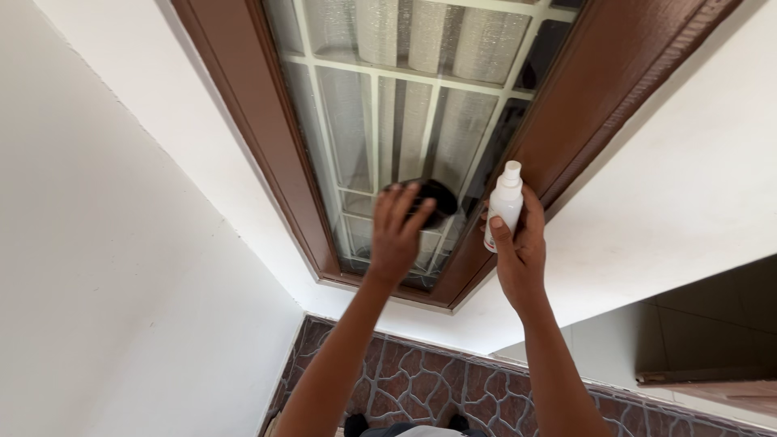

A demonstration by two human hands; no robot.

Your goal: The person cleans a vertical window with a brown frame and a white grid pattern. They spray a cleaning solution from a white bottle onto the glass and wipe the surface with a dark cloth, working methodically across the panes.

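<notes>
At the bottom of the view, a floor [421,380] of brown stone-pattern tiles is seen, with both forearms raised from it toward a window [405,121]. The right hand [518,251] is closed around a white spray bottle [503,206], which is held upright just in front of the right side of the brown frame [283,186], its nozzle at the top. The left hand [396,235] is spread flat, fingers fanned, and a dark cloth [437,198] is pressed by it against the glass near the lower edge of the window. Behind the glass, a white grille [376,137] is seen. White walls [105,243] are seen on both sides of the frame.
</notes>
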